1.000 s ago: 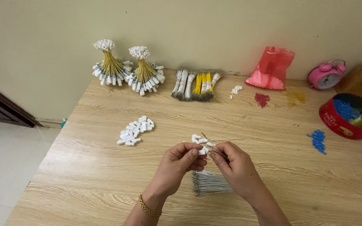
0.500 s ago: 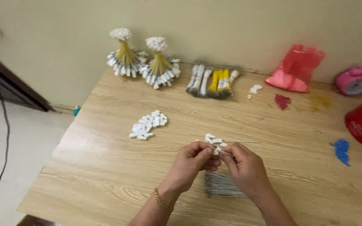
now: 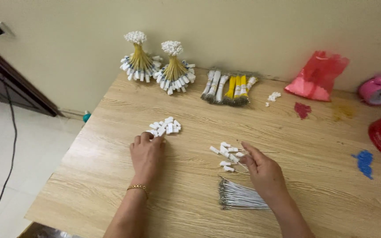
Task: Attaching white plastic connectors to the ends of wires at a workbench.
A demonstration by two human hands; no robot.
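The left hand (image 3: pixel 147 155) lay open, fingertips touching the white clips (image 3: pixel 164 127). The right hand (image 3: pixel 264 171), loosely open, touched tagged wires (image 3: pixel 227 154), with the wire bundle (image 3: pixel 240 199) just beside its wrist.

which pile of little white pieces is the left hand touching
The loose pile of white pieces toward the table's left side, at the left hand's fingertips. The other scattered group, with thin wires attached, lies by the right hand.

bare forearms, gold bracelet (image 3: pixel 137 187), left wrist
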